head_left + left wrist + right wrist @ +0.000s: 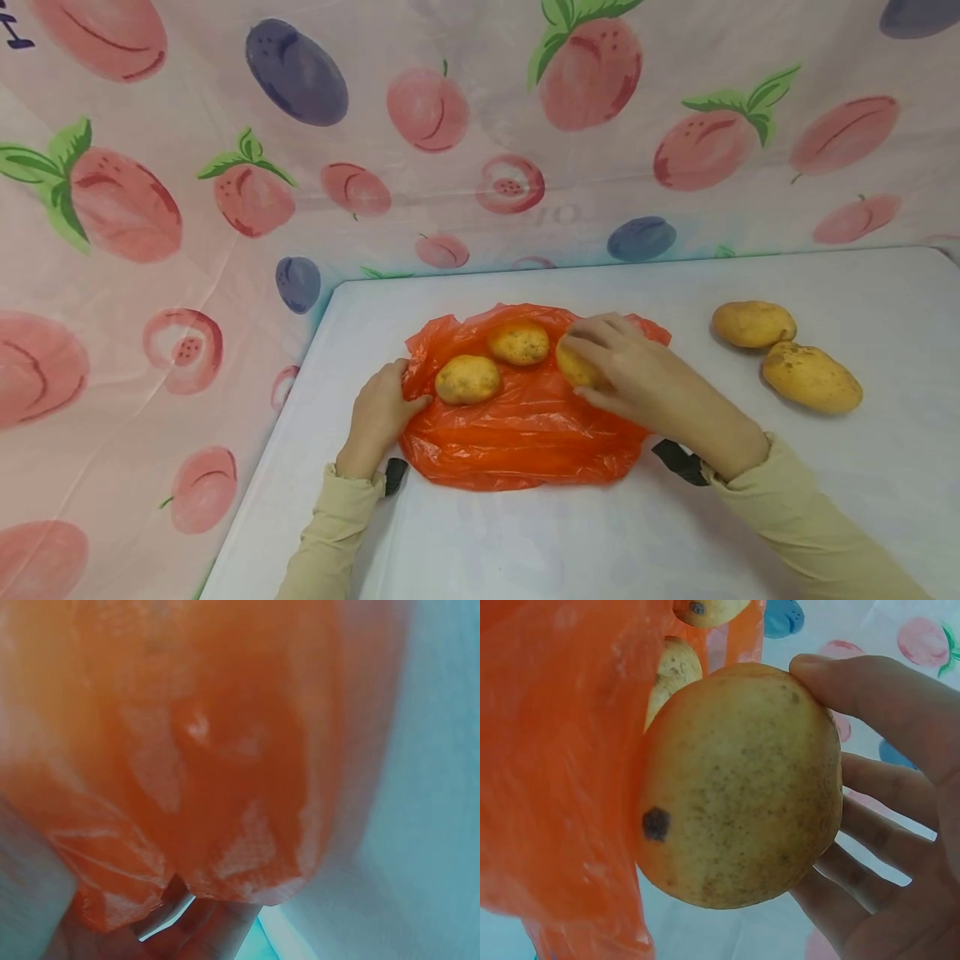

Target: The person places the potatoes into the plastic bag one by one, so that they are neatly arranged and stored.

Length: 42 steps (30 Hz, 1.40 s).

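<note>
A crinkled orange plastic bag [525,446] lies spread on the white table. My left hand [378,410] grips its left edge, thumb lying over the plastic; in the left wrist view the bag [232,765] hides most of the fingers. At the bag's right side my right hand [641,375] holds a yellow potato [574,365]. Thumb and fingers curve round this potato [742,787] in the right wrist view, where a dark spot marks its skin. Two more potatoes, one nearer the left hand [467,380] and one farther back [519,343], rest on the bag.
Two loose potatoes, a smaller one [753,324] and a larger one [812,378], lie close together on the table [525,550] to the right of the bag. Behind and left of the table hangs a pink fruit-print cloth [420,200].
</note>
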Tool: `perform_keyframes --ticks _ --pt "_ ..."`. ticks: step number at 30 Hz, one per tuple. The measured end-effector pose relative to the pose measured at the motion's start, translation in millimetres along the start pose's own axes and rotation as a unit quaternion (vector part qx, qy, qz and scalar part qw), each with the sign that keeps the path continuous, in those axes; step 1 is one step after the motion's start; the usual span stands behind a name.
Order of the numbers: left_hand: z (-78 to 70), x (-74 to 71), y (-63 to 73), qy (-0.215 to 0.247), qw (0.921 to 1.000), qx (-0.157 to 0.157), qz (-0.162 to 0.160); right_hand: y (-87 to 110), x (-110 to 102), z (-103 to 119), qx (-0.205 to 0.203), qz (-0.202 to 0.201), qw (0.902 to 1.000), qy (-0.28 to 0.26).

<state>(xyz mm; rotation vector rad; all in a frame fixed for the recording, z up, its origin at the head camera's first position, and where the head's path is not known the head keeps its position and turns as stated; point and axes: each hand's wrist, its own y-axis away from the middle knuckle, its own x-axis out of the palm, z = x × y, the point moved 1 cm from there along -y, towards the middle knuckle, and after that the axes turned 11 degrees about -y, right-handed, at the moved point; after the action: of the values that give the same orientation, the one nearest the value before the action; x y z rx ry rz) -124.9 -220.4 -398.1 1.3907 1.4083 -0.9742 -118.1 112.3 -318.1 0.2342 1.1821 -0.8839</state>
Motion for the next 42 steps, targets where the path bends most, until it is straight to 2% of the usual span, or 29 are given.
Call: perform_keyframes --ticks 18,28,42 --pt "0.7 0.2 -0.6 0.000 1.0000 -0.003 0.004 -9.9 19.4 -1.9 -0.043 -0.001 0.9991 0.002" --pt "0.2 0.2 -1.0 0.000 1.0000 -0.002 0.000 -14.5 30.4 -5.2 -0.029 0.027 0.9992 -0.005" --pt "1.0 0.4 -1.0 0.003 1.0000 -0.003 0.000 -15.1 40.6 -14.1 -0.038 0.030 0.9988 -0.003"
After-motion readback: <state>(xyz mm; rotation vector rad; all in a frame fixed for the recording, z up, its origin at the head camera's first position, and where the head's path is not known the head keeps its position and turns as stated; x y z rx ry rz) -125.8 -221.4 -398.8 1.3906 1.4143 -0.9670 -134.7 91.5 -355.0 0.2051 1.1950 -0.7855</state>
